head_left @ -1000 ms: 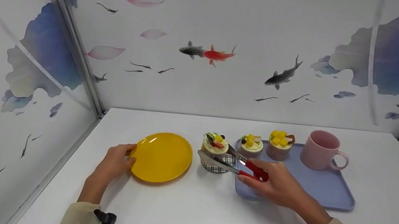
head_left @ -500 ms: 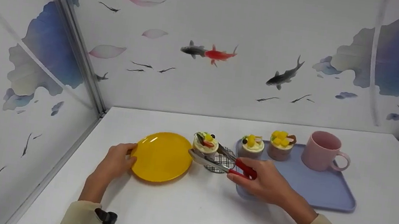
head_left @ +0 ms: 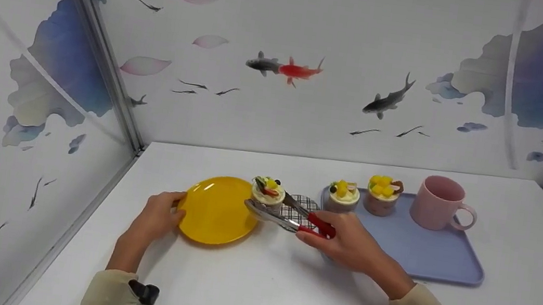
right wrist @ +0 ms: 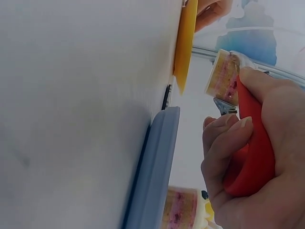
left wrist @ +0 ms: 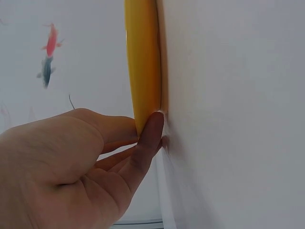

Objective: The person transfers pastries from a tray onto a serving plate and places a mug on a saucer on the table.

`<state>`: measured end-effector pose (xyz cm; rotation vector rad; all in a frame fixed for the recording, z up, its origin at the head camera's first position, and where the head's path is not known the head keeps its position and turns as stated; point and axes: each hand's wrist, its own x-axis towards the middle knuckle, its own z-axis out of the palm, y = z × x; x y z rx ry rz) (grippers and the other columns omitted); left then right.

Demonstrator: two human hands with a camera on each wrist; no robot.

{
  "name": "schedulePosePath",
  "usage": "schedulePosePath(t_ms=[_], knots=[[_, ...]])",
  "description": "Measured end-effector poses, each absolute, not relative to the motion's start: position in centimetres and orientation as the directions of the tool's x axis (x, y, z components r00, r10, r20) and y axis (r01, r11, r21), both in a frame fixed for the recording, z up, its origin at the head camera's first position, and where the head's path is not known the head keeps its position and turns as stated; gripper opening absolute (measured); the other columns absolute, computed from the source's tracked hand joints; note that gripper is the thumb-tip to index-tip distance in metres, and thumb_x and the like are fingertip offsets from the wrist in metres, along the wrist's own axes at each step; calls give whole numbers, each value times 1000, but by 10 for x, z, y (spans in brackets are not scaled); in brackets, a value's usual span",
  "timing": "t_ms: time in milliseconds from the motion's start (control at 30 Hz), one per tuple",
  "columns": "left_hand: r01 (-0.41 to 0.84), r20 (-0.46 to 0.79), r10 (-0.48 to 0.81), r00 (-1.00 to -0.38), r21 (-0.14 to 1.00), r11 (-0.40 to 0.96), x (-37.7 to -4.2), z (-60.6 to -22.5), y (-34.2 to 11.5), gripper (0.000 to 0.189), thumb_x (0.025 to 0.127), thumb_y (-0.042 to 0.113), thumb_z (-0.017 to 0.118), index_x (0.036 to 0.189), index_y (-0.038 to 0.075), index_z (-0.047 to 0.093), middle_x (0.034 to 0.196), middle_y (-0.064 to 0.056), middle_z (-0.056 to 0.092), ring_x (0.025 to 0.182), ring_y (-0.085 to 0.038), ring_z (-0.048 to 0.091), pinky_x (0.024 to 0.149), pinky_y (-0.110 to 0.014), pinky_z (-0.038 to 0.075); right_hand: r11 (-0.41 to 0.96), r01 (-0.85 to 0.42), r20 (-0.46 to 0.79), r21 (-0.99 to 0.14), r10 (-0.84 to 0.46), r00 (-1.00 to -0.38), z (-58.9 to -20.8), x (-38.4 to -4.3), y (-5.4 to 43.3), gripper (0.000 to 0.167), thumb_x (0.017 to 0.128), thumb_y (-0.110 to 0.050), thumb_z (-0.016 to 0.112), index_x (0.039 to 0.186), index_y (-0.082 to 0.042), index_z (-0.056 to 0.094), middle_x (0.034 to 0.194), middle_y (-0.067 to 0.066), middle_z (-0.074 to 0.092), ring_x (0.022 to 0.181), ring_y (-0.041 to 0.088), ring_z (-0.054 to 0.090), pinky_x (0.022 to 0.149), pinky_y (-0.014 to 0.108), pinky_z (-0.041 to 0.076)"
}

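Observation:
My left hand (head_left: 158, 214) pinches the rim of a yellow plate (head_left: 216, 216) at its left edge; in the left wrist view the thumb lies on top and the fingers beneath. Red-handled metal tongs (head_left: 322, 225) are gripped in my right hand (head_left: 356, 245). Between the tong tips is a small fruit-topped cake cup (head_left: 267, 194), raised off the table near the plate's right edge. The right wrist view shows the layered side of this cake cup (right wrist: 224, 77). A round black-and-white checked coaster (head_left: 298, 219) lies on the table under the tongs.
On the right a blue-purple tray (head_left: 445, 264) carries two more fruit-topped cake cups, one (head_left: 343, 196) at its left corner and one (head_left: 382, 194) beside it, plus a pink mug (head_left: 437, 203). Printed walls (head_left: 275, 121) enclose the white table at the back and left.
The right hand has moved left with the tongs and the cake cup, from over the checked coaster to the plate's right edge. More of the coaster shows. The left hand stays on the plate.

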<state>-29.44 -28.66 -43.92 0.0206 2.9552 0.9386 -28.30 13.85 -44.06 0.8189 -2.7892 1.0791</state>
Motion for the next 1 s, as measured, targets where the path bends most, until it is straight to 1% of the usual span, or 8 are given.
schedulePosePath(t_ms=[100, 233, 267, 467, 600, 700, 900, 1000], knots=[[-7, -39, 20, -999, 584, 811, -294, -440, -287, 56, 108, 6, 64, 160, -5, 46, 160, -25, 55, 154, -44, 47, 130, -58, 38, 624, -473, 201, -622, -457, -867, -441, -284, 134, 60, 94, -65, 76, 128, -16, 78, 87, -7, 68, 76, 12, 60, 58, 20, 47], [-21, -48, 9, -999, 586, 810, -293, -440, -288, 56, 108, 6, 63, 160, -4, 46, 161, -25, 55, 154, -44, 47, 130, -59, 38, 631, -466, 184, -621, -460, -869, -442, -285, 127, 64, 93, -66, 76, 132, -15, 77, 85, -8, 67, 75, 11, 58, 57, 19, 44], [-18, -45, 10, -999, 582, 813, -292, -440, -287, 56, 108, 5, 63, 160, -5, 46, 160, -25, 55, 154, -44, 48, 130, -59, 38, 627, -473, 191, -618, -465, -865, -443, -286, 125, 63, 94, -66, 76, 131, -15, 78, 84, -8, 67, 74, 11, 58, 56, 19, 43], [10, -24, 28, -999, 567, 824, -293, -439, -287, 55, 107, 4, 63, 158, -7, 47, 158, -27, 57, 152, -45, 49, 129, -59, 38, 617, -508, 218, -600, -486, -847, -444, -287, 115, 57, 94, -66, 75, 124, -18, 79, 86, -10, 70, 74, 9, 59, 58, 19, 46], [12, -23, 31, -999, 575, 818, -294, -438, -287, 55, 107, 4, 63, 159, -7, 47, 159, -27, 57, 153, -45, 49, 129, -59, 38, 623, -487, 191, -612, -482, -855, -444, -287, 110, 62, 93, -65, 76, 130, -16, 79, 90, -9, 71, 78, 10, 60, 59, 20, 48], [1, -36, 27, -999, 579, 815, -294, -438, -288, 56, 107, 4, 63, 160, -6, 46, 160, -26, 56, 154, -44, 48, 130, -58, 38, 624, -483, 178, -615, -487, -855, -444, -288, 105, 61, 94, -64, 76, 131, -16, 79, 89, -9, 70, 78, 10, 60, 60, 20, 46], [-6, -44, 24, -999, 579, 815, -296, -439, -288, 56, 107, 4, 63, 160, -5, 46, 160, -25, 56, 154, -44, 48, 130, -58, 38, 609, -512, 193, -606, -512, -837, -446, -290, 100, 48, 95, -63, 76, 119, -21, 80, 80, -11, 66, 74, 8, 57, 57, 18, 39], [-3, -39, 25, -999, 580, 815, -296, -439, -288, 56, 107, 3, 63, 159, -6, 46, 159, -26, 56, 154, -44, 48, 130, -58, 38, 608, -513, 193, -606, -513, -836, -447, -290, 99, 48, 94, -63, 76, 118, -22, 81, 81, -12, 66, 74, 8, 57, 56, 18, 39]])
